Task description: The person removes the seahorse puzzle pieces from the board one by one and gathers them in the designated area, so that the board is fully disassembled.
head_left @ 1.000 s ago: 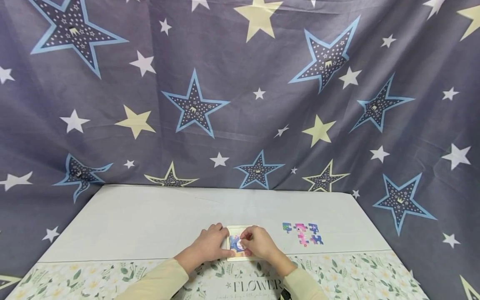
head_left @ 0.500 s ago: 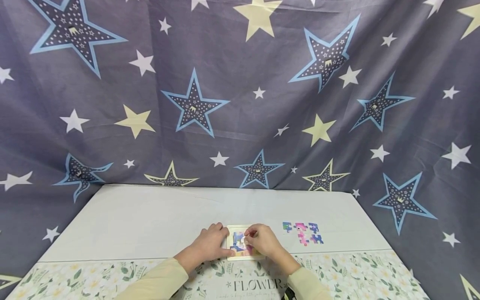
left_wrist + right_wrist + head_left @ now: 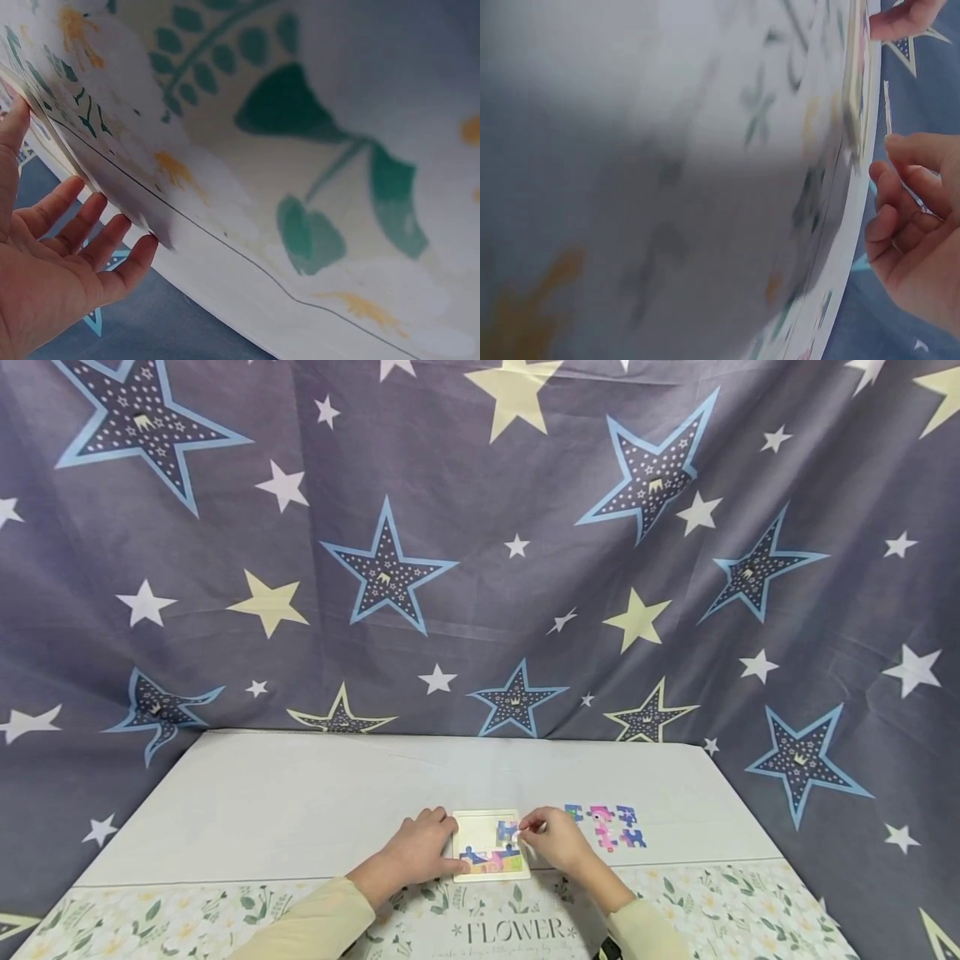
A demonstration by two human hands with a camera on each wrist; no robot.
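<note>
In the head view a small cream puzzle tray lies flat, with joined jigsaw pieces along its near side. My left hand touches the tray's left edge, thumb at the near corner and fingers at the far one. The left wrist view shows those fingers fairly straight. Between thumb and fingertips my right hand pinches a blue-and-white jigsaw piece over the tray's right part. In the right wrist view this piece appears edge-on, apart from the tray; its full print is hidden.
Several loose jigsaw pieces, pink, blue and green, lie right of the tray, behind my right hand. A white and floral cloth covers the table. A star-patterned curtain hangs behind the table's far edge.
My right hand has moved right with the piece, from the tray's middle toward its right edge, uncovering the joined pieces and bare tray floor. My left hand has stayed in place.
</note>
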